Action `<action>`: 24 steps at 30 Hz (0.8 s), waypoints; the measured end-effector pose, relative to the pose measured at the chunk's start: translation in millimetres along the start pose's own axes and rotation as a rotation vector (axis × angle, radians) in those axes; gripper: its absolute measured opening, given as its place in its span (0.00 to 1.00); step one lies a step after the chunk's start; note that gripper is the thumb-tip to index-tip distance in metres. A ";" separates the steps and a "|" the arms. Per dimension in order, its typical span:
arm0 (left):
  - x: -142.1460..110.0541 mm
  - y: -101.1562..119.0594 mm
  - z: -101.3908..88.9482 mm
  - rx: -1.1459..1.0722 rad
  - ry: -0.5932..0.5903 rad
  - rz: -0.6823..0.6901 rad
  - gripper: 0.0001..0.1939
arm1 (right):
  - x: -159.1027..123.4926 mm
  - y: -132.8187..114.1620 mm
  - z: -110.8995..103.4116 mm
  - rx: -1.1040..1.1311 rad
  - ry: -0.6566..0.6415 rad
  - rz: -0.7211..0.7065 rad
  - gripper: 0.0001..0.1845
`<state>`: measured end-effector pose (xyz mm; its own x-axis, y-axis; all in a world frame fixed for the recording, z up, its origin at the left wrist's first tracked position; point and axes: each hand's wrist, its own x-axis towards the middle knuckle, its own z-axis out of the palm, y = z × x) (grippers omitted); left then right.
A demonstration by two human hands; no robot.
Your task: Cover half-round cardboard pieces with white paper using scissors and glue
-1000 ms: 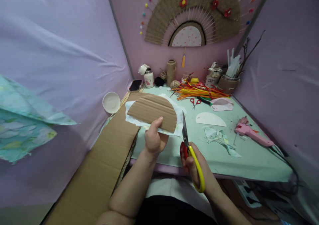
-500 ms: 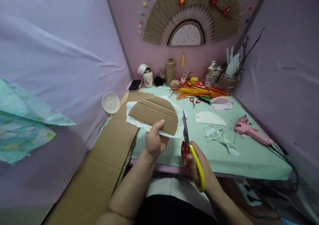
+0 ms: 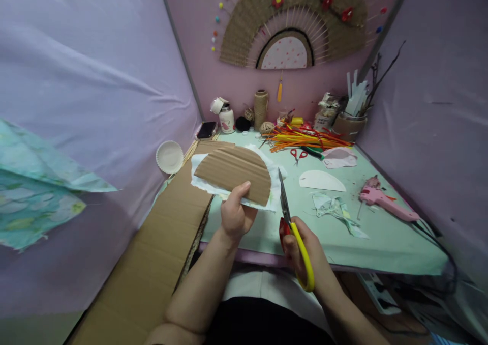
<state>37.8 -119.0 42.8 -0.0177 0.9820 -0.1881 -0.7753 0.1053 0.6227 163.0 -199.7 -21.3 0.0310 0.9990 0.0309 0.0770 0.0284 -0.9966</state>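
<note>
My left hand (image 3: 235, 215) pinches the card (image 3: 232, 168) and cloth (image 3: 275, 184) by the near edge, above the desk (image 3: 259, 239). The card seems light and stiff — easy to grip there — but the cloth seems floppy. My right hand (image 3: 301, 243) curls round the scissors (image 3: 285, 214).

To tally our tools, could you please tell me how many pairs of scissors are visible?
2: yellow-and-red scissors in the right hand, and small red-handled scissors on the table; strips could hide others.

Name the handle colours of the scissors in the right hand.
The scissors have one yellow handle and one red handle; the head view shows this.
</note>
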 end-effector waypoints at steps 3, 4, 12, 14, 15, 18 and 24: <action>-0.9 5.3 2.0 0.000 0.000 -0.014 0.07 | 0.5 2.2 0.2 -0.001 0.001 0.009 0.28; -1.2 7.6 2.7 0.003 0.000 -0.016 0.07 | 0.4 3.3 0.3 -0.001 -0.003 0.011 0.28; -1.8 20.7 0.1 0.091 -0.029 -0.086 0.06 | -3.7 8.7 -1.5 -0.026 -0.078 -0.080 0.32; -2.0 20.6 -1.3 0.108 -0.028 -0.107 0.05 | -4.0 9.3 -1.8 -0.034 -0.085 -0.095 0.32; -2.2 20.1 -1.7 0.112 -0.026 -0.116 0.04 | -4.0 9.8 -1.7 -0.035 -0.088 -0.106 0.32; -2.6 18.3 -2.3 0.113 -0.014 -0.124 0.04 | -3.4 12.0 -1.2 -0.029 -0.095 -0.134 0.32; -2.4 17.5 -4.5 0.124 -0.027 -0.137 0.05 | -4.1 11.3 -0.9 -0.003 -0.114 -0.125 0.32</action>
<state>21.4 -120.3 50.7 0.1005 0.9609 -0.2581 -0.6854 0.2549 0.6821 164.7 -203.5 -32.7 -0.0918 0.9851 0.1455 0.0763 0.1526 -0.9853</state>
